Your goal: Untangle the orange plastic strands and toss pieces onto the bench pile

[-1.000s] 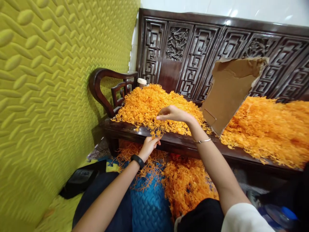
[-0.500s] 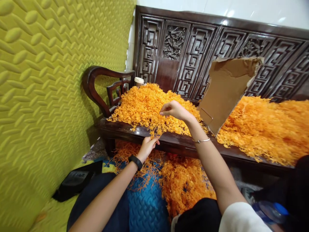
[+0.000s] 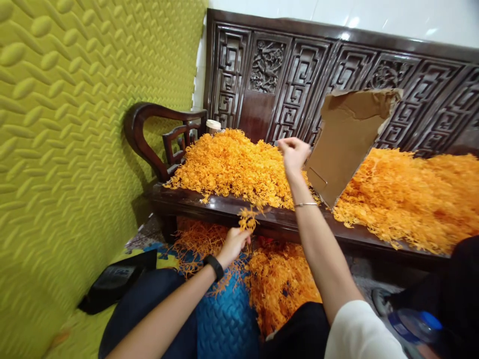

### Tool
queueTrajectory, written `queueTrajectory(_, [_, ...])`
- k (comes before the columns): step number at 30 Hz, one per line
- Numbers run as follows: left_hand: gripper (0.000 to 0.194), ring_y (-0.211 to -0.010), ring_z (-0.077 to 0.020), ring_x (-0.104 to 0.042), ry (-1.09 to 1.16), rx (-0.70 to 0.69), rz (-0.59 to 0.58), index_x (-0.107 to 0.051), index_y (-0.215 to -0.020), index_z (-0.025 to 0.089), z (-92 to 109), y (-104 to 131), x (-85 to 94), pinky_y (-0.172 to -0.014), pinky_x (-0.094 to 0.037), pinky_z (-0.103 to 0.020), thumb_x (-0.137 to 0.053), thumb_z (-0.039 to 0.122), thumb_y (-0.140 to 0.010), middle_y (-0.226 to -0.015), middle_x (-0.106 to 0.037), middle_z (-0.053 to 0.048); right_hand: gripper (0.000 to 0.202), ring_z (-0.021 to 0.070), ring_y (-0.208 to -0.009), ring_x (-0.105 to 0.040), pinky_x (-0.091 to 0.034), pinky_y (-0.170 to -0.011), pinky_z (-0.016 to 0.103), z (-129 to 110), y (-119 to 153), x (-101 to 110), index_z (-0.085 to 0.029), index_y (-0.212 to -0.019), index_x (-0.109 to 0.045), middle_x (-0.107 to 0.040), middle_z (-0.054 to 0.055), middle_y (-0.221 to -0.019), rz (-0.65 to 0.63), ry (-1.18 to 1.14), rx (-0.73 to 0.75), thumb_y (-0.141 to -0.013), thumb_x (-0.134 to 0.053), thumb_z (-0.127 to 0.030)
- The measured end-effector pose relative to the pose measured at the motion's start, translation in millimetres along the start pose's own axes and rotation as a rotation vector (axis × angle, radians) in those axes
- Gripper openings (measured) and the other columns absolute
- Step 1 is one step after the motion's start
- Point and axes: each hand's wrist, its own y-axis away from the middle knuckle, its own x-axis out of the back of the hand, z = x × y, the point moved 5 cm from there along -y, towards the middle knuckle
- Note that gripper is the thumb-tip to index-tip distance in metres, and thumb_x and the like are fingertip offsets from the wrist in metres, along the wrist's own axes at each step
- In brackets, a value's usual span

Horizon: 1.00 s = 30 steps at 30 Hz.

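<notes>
Just in front of the bench edge, my left hand (image 3: 235,245) is closed around the lower end of an orange branching plastic piece (image 3: 247,219), whose curly tips stick up past the fingers. My right hand (image 3: 295,152) is raised above the right side of the left orange heap (image 3: 235,164), close to the cardboard sheet (image 3: 342,134). Its fingers are curled together, and what they hold, if anything, is hidden. More orange pieces lie below in a floor pile (image 3: 280,284).
The dark carved wooden bench (image 3: 209,202) bears a second orange heap (image 3: 419,194) right of the cardboard. A white-lidded container (image 3: 213,125) stands by the armrest (image 3: 149,112). Yellow padding (image 3: 75,149) lines the left wall. A blue-capped bottle (image 3: 413,324) is at lower right.
My right hand has moved right and up, away from my left hand, and is more tightly curled. My left hand has dropped slightly with the orange piece.
</notes>
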Motion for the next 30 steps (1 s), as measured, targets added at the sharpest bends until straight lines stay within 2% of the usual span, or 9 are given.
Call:
queueTrajectory(2, [0.049, -0.034, -0.0055, -0.025, -0.024, 0.006, -0.014, -0.05, -0.043, 0.017, -5, 6, -2.9, -0.041, -0.015, -0.024, -0.06, 0.061, -0.064, -0.032, -0.03, 0.008, 0.021, 0.0163, -0.065, -0.062, -0.047, -0.063, 0.028, 19, -16, 13, -0.012, -0.079, -0.069, -0.067, 0.005, -0.071, -0.031, 0.046, -0.058, -0.076, -0.055, -0.028])
queueTrajectory(4, [0.048, -0.036, -0.0059, -0.025, -0.039, 0.0, -0.012, -0.051, -0.046, 0.017, -2, 6, 0.3, -0.042, -0.016, -0.024, -0.058, 0.061, -0.065, -0.033, -0.03, 0.009, 0.022, 0.0167, -0.062, -0.062, -0.047, -0.063, 0.029, 38, -20, 14, -0.011, -0.081, -0.07, -0.067, 0.005, -0.069, -0.186, 0.111, -0.127, -0.074, -0.059, -0.029])
queueTrajectory(7, [0.046, -0.035, -0.0058, -0.022, -0.058, -0.009, -0.002, -0.052, -0.048, 0.018, 8, 1, 11.4, -0.042, -0.015, -0.024, -0.057, 0.06, -0.066, -0.033, -0.026, 0.01, 0.017, 0.0184, -0.067, -0.064, -0.049, -0.07, 0.031, 57, -10, 6, -0.011, -0.08, -0.071, -0.069, 0.007, -0.072, -0.342, 0.174, -0.193, -0.071, -0.062, -0.022])
queueTrajectory(11, [0.043, -0.033, -0.0057, -0.022, -0.081, -0.01, -0.009, -0.053, -0.051, 0.018, 16, -7, 19.4, -0.041, -0.015, -0.024, -0.057, 0.057, -0.067, -0.032, -0.027, 0.01, 0.02, 0.0197, -0.081, -0.064, -0.047, -0.084, 0.037, 61, 6, -7, -0.013, -0.086, -0.072, -0.071, 0.009, -0.087, -0.467, 0.184, -0.189, -0.068, -0.064, -0.015])
queueTrajectory(16, [0.041, -0.031, -0.0057, -0.022, -0.111, 0.016, -0.013, -0.054, -0.048, 0.017, 11, -11, 17.7, -0.041, -0.013, -0.024, -0.055, 0.05, -0.071, -0.029, -0.027, 0.009, 0.025, 0.0173, -0.087, -0.065, -0.049, -0.081, 0.032, 30, 17, -10, -0.014, -0.097, -0.07, -0.07, 0.01, -0.098, -0.661, 0.074, -0.178, -0.075, -0.062, -0.025])
queueTrajectory(19, [0.04, -0.03, -0.0056, -0.023, -0.13, 0.037, -0.023, -0.053, -0.044, 0.017, 6, -14, 16.1, -0.04, -0.012, -0.024, -0.056, 0.046, -0.071, -0.028, -0.028, 0.009, 0.034, 0.0144, -0.084, -0.065, -0.05, -0.073, 0.027, -8, 31, -15, -0.017, -0.1, -0.068, -0.069, 0.008, -0.099, -0.925, -0.111, -0.105, -0.085, -0.051, -0.042])
queueTrajectory(24, [0.039, -0.032, -0.0054, -0.026, -0.135, 0.05, -0.025, -0.052, -0.043, 0.016, 2, -16, 14.7, -0.041, -0.013, -0.024, -0.058, 0.044, -0.071, -0.033, -0.035, 0.007, 0.034, 0.0127, -0.067, -0.061, -0.045, -0.059, 0.023, -45, 66, -33, -0.014, -0.086, -0.071, -0.07, 0.004, -0.077, -1.301, 0.062, 0.1, -0.067, -0.072, -0.042])
queueTrajectory(27, [0.042, -0.032, -0.0056, -0.026, -0.139, 0.047, -0.027, -0.052, -0.043, 0.016, 3, -13, 13.5, -0.041, -0.014, -0.024, -0.06, 0.047, -0.07, -0.033, -0.035, 0.007, 0.024, 0.0107, -0.052, -0.055, -0.04, -0.051, 0.022, -45, 75, -44, -0.012, -0.062, -0.067, -0.063, 0.001, -0.053, -1.321, 0.092, 0.131, -0.063, -0.075, -0.035])
queueTrajectory(30, [0.044, -0.034, -0.0057, -0.026, -0.134, 0.018, -0.014, -0.053, -0.045, 0.016, 7, -10, 14.3, -0.041, -0.013, -0.024, -0.06, 0.051, -0.069, -0.033, -0.031, 0.008, 0.023, 0.0107, -0.046, -0.054, -0.04, -0.049, 0.022, -32, 69, -50, -0.012, -0.054, -0.064, -0.06, 0.002, -0.048, -1.138, -0.042, -0.033, -0.06, -0.075, -0.03])
